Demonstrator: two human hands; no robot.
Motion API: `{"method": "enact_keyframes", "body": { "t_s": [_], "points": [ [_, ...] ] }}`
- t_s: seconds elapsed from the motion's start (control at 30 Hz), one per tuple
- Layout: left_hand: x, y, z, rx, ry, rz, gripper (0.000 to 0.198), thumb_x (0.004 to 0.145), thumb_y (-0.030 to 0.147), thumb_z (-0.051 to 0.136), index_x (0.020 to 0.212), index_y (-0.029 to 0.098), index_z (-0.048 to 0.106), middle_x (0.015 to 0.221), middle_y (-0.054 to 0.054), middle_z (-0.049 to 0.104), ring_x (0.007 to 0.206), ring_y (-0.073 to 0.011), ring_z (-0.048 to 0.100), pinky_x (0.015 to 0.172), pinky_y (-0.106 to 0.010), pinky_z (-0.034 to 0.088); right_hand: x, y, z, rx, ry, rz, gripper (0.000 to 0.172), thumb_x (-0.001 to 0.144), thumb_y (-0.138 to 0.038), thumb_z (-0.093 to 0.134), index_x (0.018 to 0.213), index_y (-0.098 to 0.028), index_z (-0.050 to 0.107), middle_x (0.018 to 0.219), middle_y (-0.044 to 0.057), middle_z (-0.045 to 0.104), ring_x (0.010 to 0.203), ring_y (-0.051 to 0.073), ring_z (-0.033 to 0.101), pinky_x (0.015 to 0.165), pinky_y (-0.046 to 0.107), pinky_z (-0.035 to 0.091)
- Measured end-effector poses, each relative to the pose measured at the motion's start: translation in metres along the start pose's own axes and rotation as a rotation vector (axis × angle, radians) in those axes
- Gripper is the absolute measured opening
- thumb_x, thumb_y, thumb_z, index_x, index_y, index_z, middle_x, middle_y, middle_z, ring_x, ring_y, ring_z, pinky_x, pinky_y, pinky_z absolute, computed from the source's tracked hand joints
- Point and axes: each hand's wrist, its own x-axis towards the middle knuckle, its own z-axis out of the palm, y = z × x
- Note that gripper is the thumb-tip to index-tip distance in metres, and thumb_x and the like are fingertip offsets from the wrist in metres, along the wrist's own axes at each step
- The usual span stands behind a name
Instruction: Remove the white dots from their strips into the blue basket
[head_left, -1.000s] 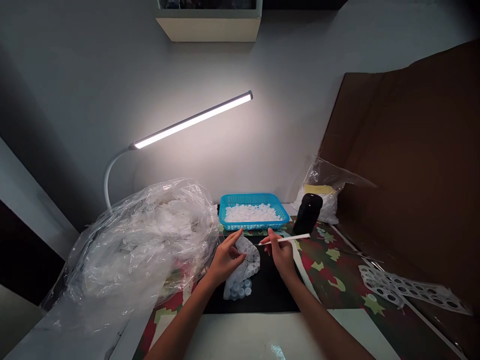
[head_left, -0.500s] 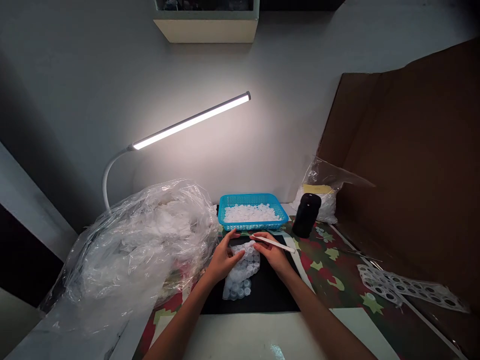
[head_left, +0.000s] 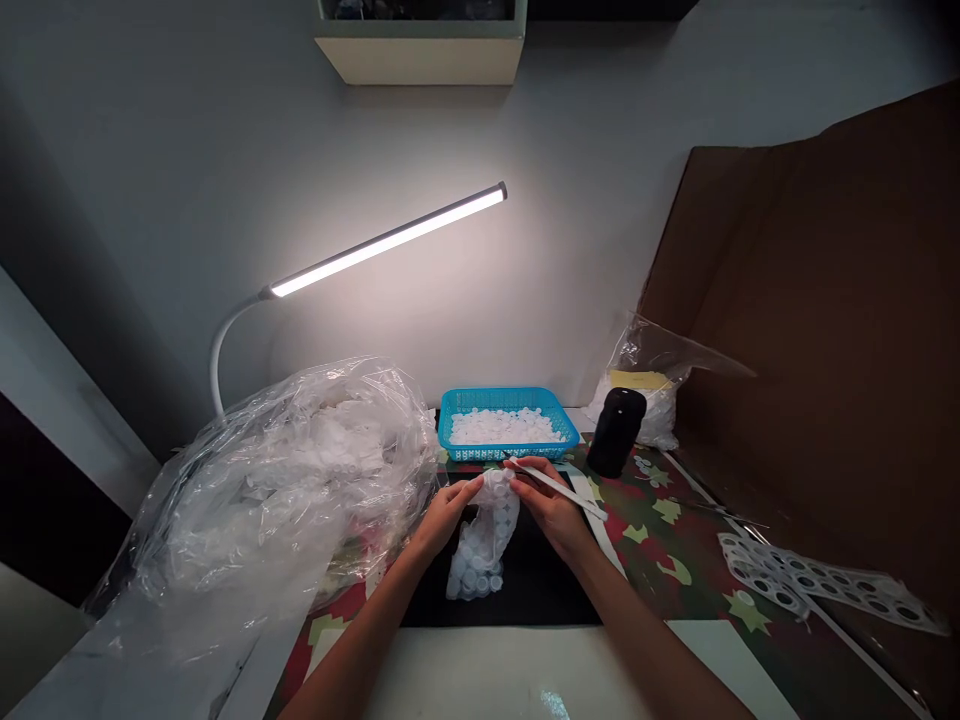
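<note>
My left hand [head_left: 446,515] pinches the upper left edge of a clear plastic sheet studded with small white caps [head_left: 484,545], lifting its top end off a black mat [head_left: 536,585]. My right hand [head_left: 551,510] is closed around a thin white stick [head_left: 559,487] and also touches the sheet's top right edge. The stick slants down to the right, its tip near the sheet's top. Both hands meet just in front of a blue basket [head_left: 506,400] filled with loose white caps.
A large crumpled clear plastic bag [head_left: 285,480] fills the left. A black cylinder [head_left: 615,430] and a small bag [head_left: 652,390] stand right of the basket. An emptied cap sheet [head_left: 817,580] lies at the right beside brown cardboard [head_left: 825,330]. A lit bar lamp [head_left: 386,240] hangs overhead.
The sheet's top end has been raised off the mat. My right hand turned the stick from pointing up-right to slanting down-right and moved onto the sheet. My left hand went from lying on the sheet to pinching its edge.
</note>
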Motion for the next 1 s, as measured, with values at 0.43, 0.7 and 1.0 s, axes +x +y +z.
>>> {"method": "enact_keyframes", "body": {
  "t_s": [0.43, 0.7, 1.0],
  "points": [
    [-0.002, -0.005, 0.009, -0.229, 0.118, 0.08, 0.067, 0.069, 0.039, 0.071, 0.125, 0.016, 0.04, 0.072, 0.0, 0.067, 0.057, -0.0126, 0.062, 0.053, -0.022, 0.047, 0.004, 0.009, -0.004, -0.063, 0.073, -0.029, 0.026, 0.067, -0.03, 0.073, 0.088, -0.024, 0.06, 0.101, 0.004, 0.068, 0.091, 0.022, 0.063, 0.079, 0.035, 0.048],
    [-0.007, 0.007, 0.008, -0.109, 0.009, 0.142, 0.038, 0.072, 0.034, 0.068, 0.105, 0.015, 0.067, 0.105, -0.009, 0.068, 0.095, -0.0237, 0.063, 0.081, -0.032, 0.05, 0.003, 0.009, -0.005, -0.103, 0.08, -0.045, 0.022, 0.07, -0.031, 0.072, 0.088, -0.024, 0.061, 0.098, 0.003, 0.069, 0.093, 0.022, 0.062, 0.082, 0.035, 0.047],
    [-0.009, 0.007, 0.01, -0.018, 0.158, 0.23, 0.038, 0.07, 0.032, 0.071, 0.105, 0.018, 0.065, 0.105, -0.007, 0.067, 0.1, -0.0236, 0.061, 0.087, -0.033, 0.049, 0.0, 0.003, 0.003, -0.192, 0.046, -0.09, 0.024, 0.071, -0.035, 0.07, 0.09, -0.025, 0.061, 0.099, 0.003, 0.068, 0.095, 0.023, 0.062, 0.082, 0.036, 0.05]
  ]
}}
